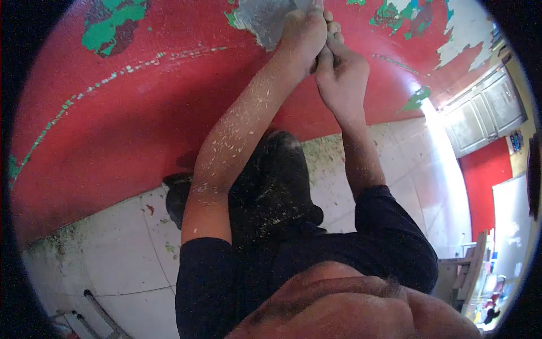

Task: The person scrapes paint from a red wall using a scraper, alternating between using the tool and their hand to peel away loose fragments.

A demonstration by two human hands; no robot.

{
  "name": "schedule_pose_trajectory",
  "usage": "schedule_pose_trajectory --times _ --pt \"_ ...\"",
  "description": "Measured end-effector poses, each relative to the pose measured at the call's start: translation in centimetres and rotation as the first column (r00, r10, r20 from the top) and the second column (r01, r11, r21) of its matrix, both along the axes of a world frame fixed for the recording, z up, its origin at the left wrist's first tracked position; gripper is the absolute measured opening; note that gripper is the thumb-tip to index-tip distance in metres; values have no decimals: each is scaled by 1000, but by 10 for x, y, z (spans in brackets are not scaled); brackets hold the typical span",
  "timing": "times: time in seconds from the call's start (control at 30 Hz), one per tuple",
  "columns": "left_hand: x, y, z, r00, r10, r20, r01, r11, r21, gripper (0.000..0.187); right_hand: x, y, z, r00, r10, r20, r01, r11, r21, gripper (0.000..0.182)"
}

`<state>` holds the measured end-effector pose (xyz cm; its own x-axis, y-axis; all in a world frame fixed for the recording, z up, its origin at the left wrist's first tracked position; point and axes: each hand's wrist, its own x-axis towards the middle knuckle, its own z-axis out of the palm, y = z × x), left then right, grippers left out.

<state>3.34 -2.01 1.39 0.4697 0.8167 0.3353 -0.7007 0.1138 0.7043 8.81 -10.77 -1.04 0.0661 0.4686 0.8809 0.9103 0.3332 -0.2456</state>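
My left hand point(305, 37) is closed against the red wall point(169, 113) near the top of the head view. My right hand point(343, 76) is closed right beside it, fingers overlapping close to the left. What they grip is hidden by the fingers and the frame's upper edge; only a pale grey, flat bit shows above the left hand. Behind the hands lies a bare grey patch point(259, 22) with ragged paint edges. Light flakes cover my left forearm, and fewer lie on my right one.
Green and white patches point(113, 28) break the red paint. Pale floor tiles point(113, 265) carry debris along the wall's foot. Metal tubing point(101, 311) lies at lower left. A white panelled door point(485, 110) and a cluttered shelf point(491, 288) stand at right.
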Motion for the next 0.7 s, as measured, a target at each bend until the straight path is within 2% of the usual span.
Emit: schedule_pose_trajectory --times 0.07,0.1,0.13,0.2,0.27,0.3,0.33,0.4,0.43,0.5,0.53,0.57,0.6,0.67,0.7 --pt "-19 4 28 981 180 -79 -157 961 229 37 -15 13 21 990 -123 63 117 989 87 17" --pt "-23 9 45 957 273 -100 -220 904 368 36 -19 19 35 979 -185 80 172 974 146 17" --pt "-20 12 44 995 92 -45 -73 942 327 35 -20 14 42 976 -193 96 182 977 109 18" --pt "-12 23 15 961 -274 48 257 941 223 33 -24 -10 36 973 -207 107 207 978 12 20" --pt "-9 39 11 996 -9 -87 29 972 232 29 -24 -7 24 991 -134 29 134 991 13 23" --pt "-5 48 10 984 116 -134 -80 966 245 27 -21 -5 18 994 -105 5 105 994 8 25" --pt "-3 52 8 954 238 -181 -185 946 267 25 -16 9 18 999 -39 14 38 996 79 25" --pt "-17 61 27 999 30 -26 -17 921 389 23 -8 42 29 994 84 63 -96 971 220 26" --pt "-19 60 33 995 -82 48 53 895 442 22 -7 29 25 995 83 -53 -76 990 118 24" --pt "-12 48 8 988 -138 74 117 964 238 22 -22 -13 36 963 67 -262 -94 991 -92 23" --pt "-10 45 -4 982 -156 103 143 981 128 23 -16 -8 32 974 73 -214 -90 993 -70 23" --pt "-9 55 -7 998 -59 23 53 981 188 26 -7 3 25 984 81 -161 -91 994 -57 24" --pt "-13 57 -11 993 -98 63 83 976 202 26 -3 8 21 990 88 -114 -92 995 -37 24" --pt "-6 67 -9 964 -203 170 156 954 255 27 7 6 27 979 149 -142 -153 988 -18 23" --pt "-6 87 -19 981 -165 107 121 937 328 32 9 1 24 969 182 -169 -188 982 -22 23"
